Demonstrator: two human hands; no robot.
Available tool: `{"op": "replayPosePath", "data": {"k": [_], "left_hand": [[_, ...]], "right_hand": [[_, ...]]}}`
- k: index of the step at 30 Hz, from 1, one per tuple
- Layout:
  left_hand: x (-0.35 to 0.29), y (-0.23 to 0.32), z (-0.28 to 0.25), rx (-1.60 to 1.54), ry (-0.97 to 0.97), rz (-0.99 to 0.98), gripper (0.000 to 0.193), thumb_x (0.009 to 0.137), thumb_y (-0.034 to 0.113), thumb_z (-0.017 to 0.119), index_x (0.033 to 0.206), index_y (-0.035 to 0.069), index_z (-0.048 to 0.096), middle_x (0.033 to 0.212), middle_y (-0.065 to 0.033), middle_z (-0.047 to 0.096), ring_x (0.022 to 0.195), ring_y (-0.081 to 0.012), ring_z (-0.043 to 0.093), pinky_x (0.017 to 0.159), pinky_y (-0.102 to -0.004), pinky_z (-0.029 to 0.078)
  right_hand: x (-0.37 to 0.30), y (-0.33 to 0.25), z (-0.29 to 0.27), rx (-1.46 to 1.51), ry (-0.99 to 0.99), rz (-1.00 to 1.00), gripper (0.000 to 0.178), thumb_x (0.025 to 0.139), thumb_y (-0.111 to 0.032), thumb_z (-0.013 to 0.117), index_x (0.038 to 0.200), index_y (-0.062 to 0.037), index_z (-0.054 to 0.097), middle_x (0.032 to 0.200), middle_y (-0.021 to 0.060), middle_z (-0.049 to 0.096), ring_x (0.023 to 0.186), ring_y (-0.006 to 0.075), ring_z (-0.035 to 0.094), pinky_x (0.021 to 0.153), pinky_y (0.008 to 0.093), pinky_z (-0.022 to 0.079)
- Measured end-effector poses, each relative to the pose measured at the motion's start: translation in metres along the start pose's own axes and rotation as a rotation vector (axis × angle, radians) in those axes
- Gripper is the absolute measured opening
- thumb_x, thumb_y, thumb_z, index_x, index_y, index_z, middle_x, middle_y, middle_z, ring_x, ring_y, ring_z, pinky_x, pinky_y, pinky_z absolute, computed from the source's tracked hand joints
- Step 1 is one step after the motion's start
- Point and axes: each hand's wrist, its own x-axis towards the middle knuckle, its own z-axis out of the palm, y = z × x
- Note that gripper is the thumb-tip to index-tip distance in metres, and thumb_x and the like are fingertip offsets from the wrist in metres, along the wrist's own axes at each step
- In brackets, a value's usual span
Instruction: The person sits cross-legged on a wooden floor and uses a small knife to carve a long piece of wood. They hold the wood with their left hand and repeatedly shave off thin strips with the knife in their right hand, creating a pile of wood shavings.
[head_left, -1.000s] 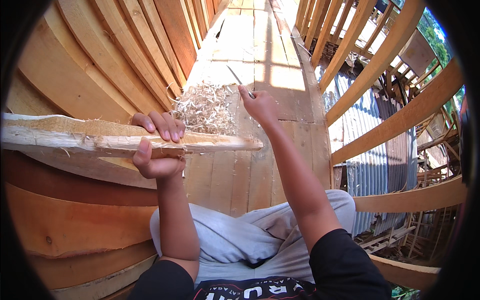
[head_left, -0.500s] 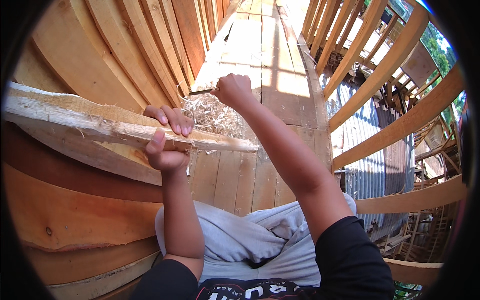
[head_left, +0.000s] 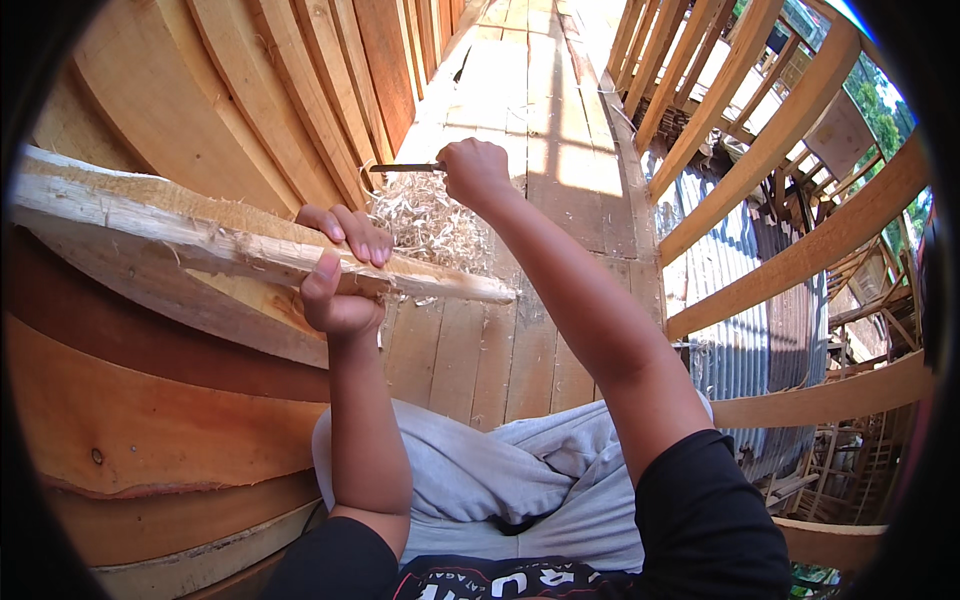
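A long, rough-hewn wooden pole [head_left: 225, 238] runs from the left edge to the middle, its narrow end [head_left: 490, 289] pointing right. My left hand [head_left: 345, 262] is closed round it, thumb on the near side and fingers over the far side. Farther off, my right hand [head_left: 478, 175] grips a knife, its handle hidden in the fist. The narrow dark blade [head_left: 405, 167] points left, apart from the pole. Beneath the blade, a heap of curled wood shavings [head_left: 435, 225] lies on the planks.
Upright boards [head_left: 250, 90] line the left side, with wide planks [head_left: 150, 420] nearer me. A slatted wooden railing [head_left: 790, 285] curves along the right, corrugated metal sheets [head_left: 745, 330] beyond it. My crossed legs [head_left: 480, 470] rest on the plank floor [head_left: 465, 365].
My right hand has shifted slightly right and away from me, and the knife blade shows more fully. The left hand keeps its hold on the pole, which has barely moved.
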Motion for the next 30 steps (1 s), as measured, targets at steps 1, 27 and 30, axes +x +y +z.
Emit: {"op": "replayPosePath", "data": {"k": [1,27,30], "left_hand": [[0.0,-0.001,0.0,0.001,-0.002,0.0,0.03,0.075,0.033,0.055,0.088,0.01,0.04,0.069,-0.0032,0.041,0.062,-0.0149,0.043,0.061,-0.0299,0.038],[-0.008,-0.02,0.013,-0.083,-0.017,0.005,0.032,0.073,0.031,0.058,0.088,0.01,0.041,0.069,-0.0042,0.042,0.062,-0.0151,0.043,0.06,-0.0298,0.039],[-0.009,-0.02,0.013,-0.072,-0.004,-0.002,0.031,0.073,0.031,0.058,0.088,0.01,0.041,0.068,-0.0038,0.042,0.062,-0.015,0.043,0.06,-0.0298,0.038]], "right_hand": [[-0.001,0.003,0.0,0.025,-0.047,0.039,0.024,0.085,-0.037,0.067,0.085,-0.0142,0.074,0.077,0.0091,0.069,0.077,0.0276,0.068,0.066,0.0408,0.052],[-0.231,0.063,0.05,0.811,-0.292,0.735,0.041,0.096,-0.039,0.052,0.095,-0.0017,0.069,0.065,0.0037,0.055,0.056,0.0141,0.05,0.054,0.0322,0.041],[-0.228,0.057,0.044,0.79,-0.299,0.716,0.049,0.092,-0.046,0.053,0.093,-0.0002,0.07,0.076,0.0148,0.065,0.072,0.0266,0.062,0.067,0.038,0.048]]}}
